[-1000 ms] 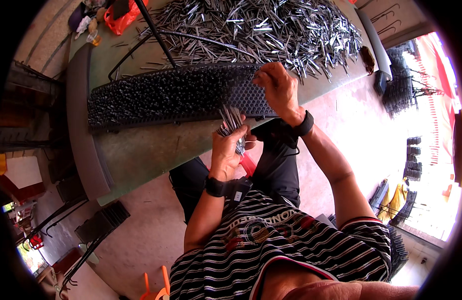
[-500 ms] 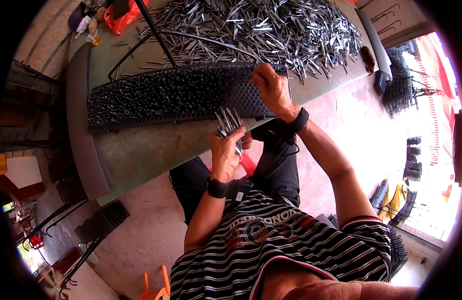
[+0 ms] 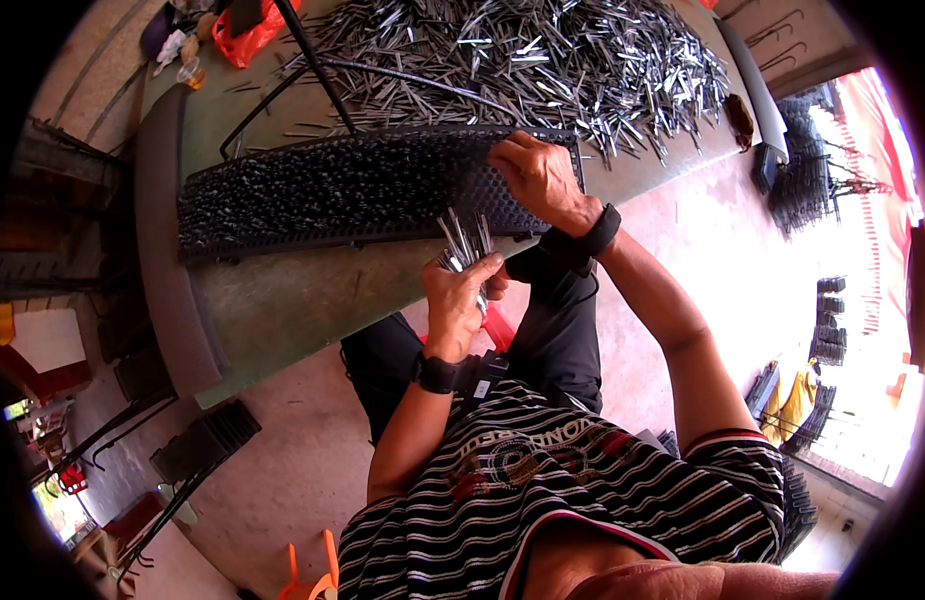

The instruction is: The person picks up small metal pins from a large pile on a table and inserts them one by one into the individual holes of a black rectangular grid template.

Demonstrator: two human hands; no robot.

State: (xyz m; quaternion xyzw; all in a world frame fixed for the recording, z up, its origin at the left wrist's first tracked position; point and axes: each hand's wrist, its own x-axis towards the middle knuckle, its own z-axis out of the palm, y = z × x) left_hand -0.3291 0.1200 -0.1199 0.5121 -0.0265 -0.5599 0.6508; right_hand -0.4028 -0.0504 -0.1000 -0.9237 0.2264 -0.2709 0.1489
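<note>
My left hand (image 3: 461, 298) grips a bundle of thin metal pins (image 3: 464, 238), held upright just in front of the table edge. My right hand (image 3: 536, 178) rests fingers-down on the right end of a long black perforated panel (image 3: 323, 195) that lies across the green table (image 3: 283, 300) and is filled with inserted pins. Whether the right fingers pinch a pin is hidden. Both wrists wear black bands.
A large heap of loose shiny pins (image 3: 543, 55) covers the far side of the table. A black bent rod (image 3: 313, 60) crosses it. An orange bag (image 3: 245, 30) sits at the far left corner. Stacks of black panels (image 3: 828, 320) stand on the floor to the right.
My right hand has moved left and forward from the panel's right edge onto its surface. My left hand with the pin bundle has stayed almost in place.
</note>
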